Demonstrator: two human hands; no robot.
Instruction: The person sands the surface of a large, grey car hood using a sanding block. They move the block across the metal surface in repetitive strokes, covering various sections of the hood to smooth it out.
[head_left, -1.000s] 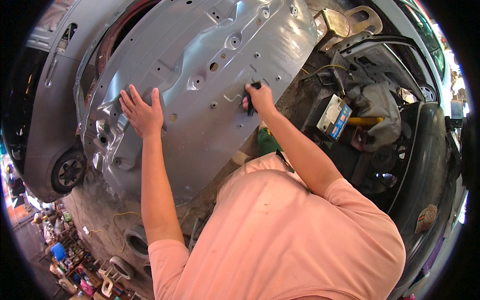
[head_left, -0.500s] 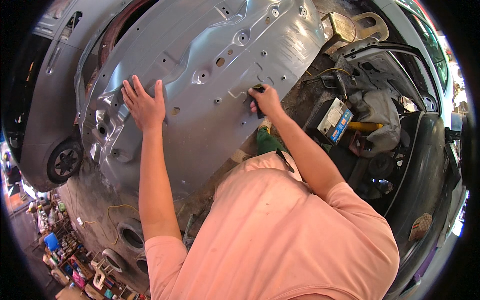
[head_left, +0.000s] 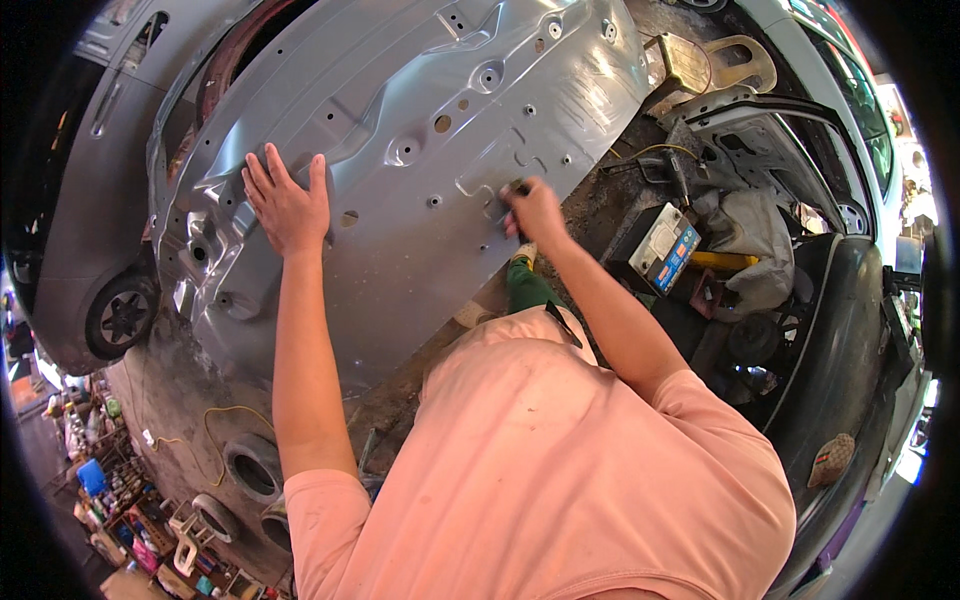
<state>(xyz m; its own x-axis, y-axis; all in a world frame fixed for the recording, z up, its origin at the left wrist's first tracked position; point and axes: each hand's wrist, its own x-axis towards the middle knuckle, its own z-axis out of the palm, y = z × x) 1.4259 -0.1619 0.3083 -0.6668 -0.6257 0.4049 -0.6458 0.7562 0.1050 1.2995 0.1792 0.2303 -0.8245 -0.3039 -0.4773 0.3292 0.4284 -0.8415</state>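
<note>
Both hands are on the grey car body panel (head_left: 420, 170), a large stamped sheet with ribs, punched holes and round dimples that lies tilted in front of the person. The left hand (head_left: 287, 205) is spread flat, fingers fanned, palm pressed on the panel's left part near a dark oval hole. The right hand (head_left: 535, 208) is closed around a small dark tool (head_left: 516, 188), possibly a scraper or sanding block; it is blurred, so its kind is unclear.

Compared with 1 second ago, the right hand sits a little differently against the slotted cut-outs near the panel's lower edge, and its blur suggests it is rubbing back and forth, while the left hand has kept much the same bracing spot. That reads as work in progress on 1 patch of the sheet, with the panel held steady.

To the right stand a car battery (head_left: 662, 247) with a blue label and an open car door (head_left: 770, 150); a yellow cable (head_left: 215, 425) trails on the floor.
</note>
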